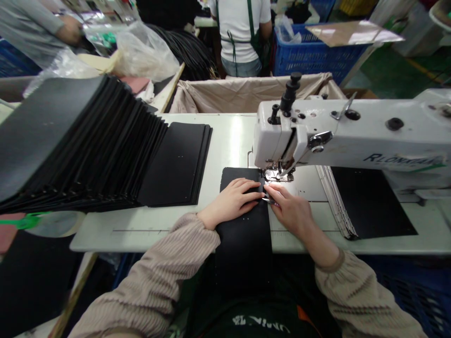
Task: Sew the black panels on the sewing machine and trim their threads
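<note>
A long black sheet (243,253), leather-like, lies on the sewing table and hangs over its front edge toward me. My left hand (234,199) rests flat on it, fingers stretched toward its right edge. Beside that edge, my right hand (292,209) has its fingers closed around a small shiny metal tool (269,201); most of the tool is hidden, so its kind is unclear. Just beyond my fingertips is the presser foot (278,176) of a white sewing machine (338,136). The sheet's far right corner reaches the foot.
Left on the table (225,141) stands a tall leaning stack of black sheets (105,150), with flatter ones (179,159) beside it. Right of the needle lies another pile (373,202) with pale edges. Behind are a cloth-lined bin (218,96), a blue crate (310,58) and co-workers.
</note>
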Motion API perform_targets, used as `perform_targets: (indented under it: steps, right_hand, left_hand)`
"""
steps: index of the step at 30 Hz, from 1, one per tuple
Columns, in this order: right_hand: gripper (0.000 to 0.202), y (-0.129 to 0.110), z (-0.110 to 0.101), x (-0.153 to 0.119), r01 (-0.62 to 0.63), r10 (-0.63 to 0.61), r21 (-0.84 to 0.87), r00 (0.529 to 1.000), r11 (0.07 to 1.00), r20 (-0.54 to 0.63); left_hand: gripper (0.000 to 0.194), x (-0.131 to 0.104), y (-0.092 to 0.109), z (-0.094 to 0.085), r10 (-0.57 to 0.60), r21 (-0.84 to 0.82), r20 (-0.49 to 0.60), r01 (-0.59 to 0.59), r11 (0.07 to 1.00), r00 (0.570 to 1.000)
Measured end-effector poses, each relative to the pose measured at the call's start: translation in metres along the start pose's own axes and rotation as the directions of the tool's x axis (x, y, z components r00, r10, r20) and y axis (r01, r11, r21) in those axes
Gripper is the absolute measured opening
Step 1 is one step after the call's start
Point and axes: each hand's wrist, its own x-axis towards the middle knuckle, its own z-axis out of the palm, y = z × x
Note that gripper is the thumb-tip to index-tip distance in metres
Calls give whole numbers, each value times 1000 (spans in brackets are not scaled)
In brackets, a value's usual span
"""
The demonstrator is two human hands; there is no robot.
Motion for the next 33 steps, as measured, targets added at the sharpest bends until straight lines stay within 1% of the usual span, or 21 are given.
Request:
perform_targets:
  steps: [9, 33]
  right_hand:
    - [48, -1, 2, -1, -9, 8, -26, 1000, 1000, -10]
    - [46, 2, 4, 0, -1, 1, 15, 999, 1000, -32]
  left_hand:
    - [32, -1, -1, 1, -4, 19, -30, 5, 1000, 1000]
    - [33, -2, -4, 3, -10, 55, -47, 13, 998, 999]
